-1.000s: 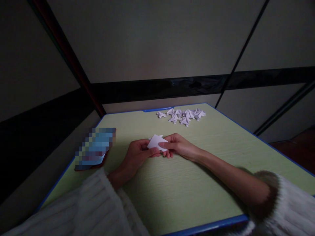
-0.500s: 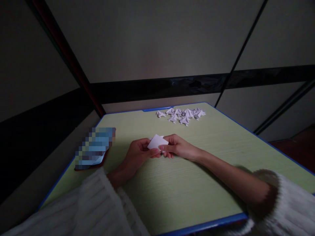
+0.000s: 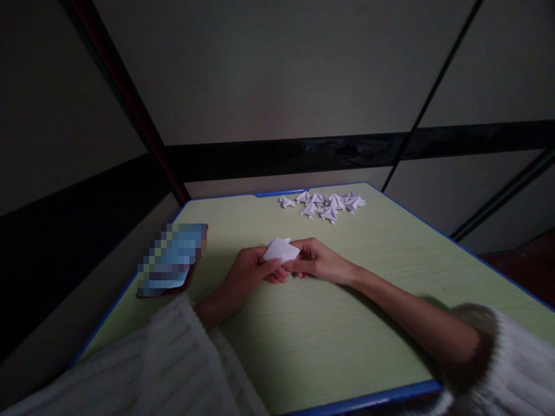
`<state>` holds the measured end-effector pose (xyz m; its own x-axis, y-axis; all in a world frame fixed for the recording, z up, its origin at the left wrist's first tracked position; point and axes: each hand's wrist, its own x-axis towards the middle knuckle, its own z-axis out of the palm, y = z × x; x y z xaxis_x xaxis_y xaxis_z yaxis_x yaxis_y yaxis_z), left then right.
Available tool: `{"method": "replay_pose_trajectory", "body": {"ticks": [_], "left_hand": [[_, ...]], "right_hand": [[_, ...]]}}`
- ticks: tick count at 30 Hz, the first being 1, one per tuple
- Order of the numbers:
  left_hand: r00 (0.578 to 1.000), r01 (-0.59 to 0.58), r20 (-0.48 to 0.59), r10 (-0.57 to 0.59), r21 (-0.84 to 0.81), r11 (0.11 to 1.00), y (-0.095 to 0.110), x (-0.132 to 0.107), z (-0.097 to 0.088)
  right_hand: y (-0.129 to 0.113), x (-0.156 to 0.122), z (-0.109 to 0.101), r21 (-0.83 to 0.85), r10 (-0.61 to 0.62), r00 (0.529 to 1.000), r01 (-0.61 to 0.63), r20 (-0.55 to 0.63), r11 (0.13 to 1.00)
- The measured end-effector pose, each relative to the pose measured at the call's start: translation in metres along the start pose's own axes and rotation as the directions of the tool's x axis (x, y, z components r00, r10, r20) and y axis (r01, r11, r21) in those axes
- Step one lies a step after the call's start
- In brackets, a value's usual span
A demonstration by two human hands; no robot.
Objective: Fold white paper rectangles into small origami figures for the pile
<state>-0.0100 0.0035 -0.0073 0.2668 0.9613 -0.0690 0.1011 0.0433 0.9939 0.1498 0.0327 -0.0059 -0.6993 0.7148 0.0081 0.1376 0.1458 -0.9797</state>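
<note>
A small piece of folded white paper [image 3: 281,249], roughly diamond-shaped, is held between both hands over the middle of the table. My left hand [image 3: 251,271] pinches its left side, with the thumb on the near face and the fingers curled behind. From the right, my right hand [image 3: 321,261] grips the other side, its thumb near the lower right edge. A small paper tip shows behind the top edge. The back of the paper and most of the fingertips are hidden.
Several folded white paper figures [image 3: 333,203] lie in a cluster at the far side of the light green table [image 3: 338,346], which has a blue rim. A flat device with a blurred screen [image 3: 173,260] lies at the left edge. Behind stand wall panels [image 3: 277,75].
My thumbs have shifted slightly on the paper, the right one lower and nearer the edge. The whole view has moved a little, and both hands still hold the paper.
</note>
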Motion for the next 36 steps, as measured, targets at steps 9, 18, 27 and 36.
{"method": "replay_pose_trajectory", "body": {"ticks": [9, 18, 27, 36], "left_hand": [[0.998, 0.057, 0.029, -0.052, -0.176, 0.983, 0.0014, 0.0018, 0.0005], [0.999, 0.033, 0.036, -0.034, 0.048, 0.998, 0.0037, 0.0014, 0.0017], [0.995, -0.045, 0.088, 0.037, 0.093, 0.995, 0.0009, 0.0014, 0.0003], [0.983, -0.073, 0.171, 0.071, 0.004, 0.997, 0.005, 0.0015, -0.0046]], "right_hand": [[-0.0007, -0.0003, -0.0016, 0.069, 0.0, 0.996, 0.006, -0.093, 0.998], [-0.0035, -0.0014, 0.0025, -0.035, 0.02, 0.996, -0.023, -0.086, 0.999], [-0.0006, -0.0032, 0.0003, 0.057, -0.029, 0.999, 0.028, 0.018, 0.998], [-0.0075, -0.0043, 0.0014, 0.185, -0.037, 0.999, 0.041, -0.023, 0.982]]}}
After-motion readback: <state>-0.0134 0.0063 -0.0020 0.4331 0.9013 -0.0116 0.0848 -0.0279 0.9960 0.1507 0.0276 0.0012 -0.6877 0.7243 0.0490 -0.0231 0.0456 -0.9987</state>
